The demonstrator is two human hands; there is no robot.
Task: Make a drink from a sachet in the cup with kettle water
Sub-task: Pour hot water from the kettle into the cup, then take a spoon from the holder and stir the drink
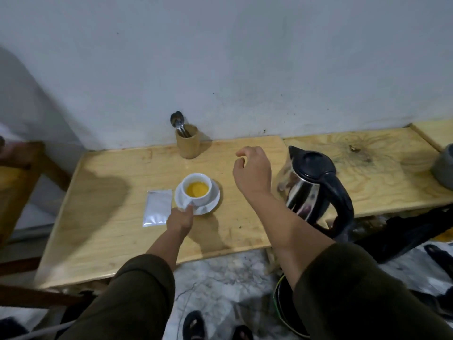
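A white cup (205, 195) holding orange-yellow liquid stands on a white saucer (212, 201) in the middle of the wooden table (103, 231). My left hand (180, 220) pinches the cup's handle at the saucer's near rim. A silver sachet (158, 211) lies flat just left of the saucer. My right hand (252, 171) hovers above the table between the cup and the steel kettle (311, 187), fingers loosely curled and holding nothing. The kettle has a black lid and handle and stands upright at the right.
A wooden holder (188, 144) with spoons (177, 121) stands against the wall behind the cup. A grey container (445, 165) sits at the far right edge. A wooden chair (22, 173) is at the left. Dark bags (404, 234) lie on the floor at right.
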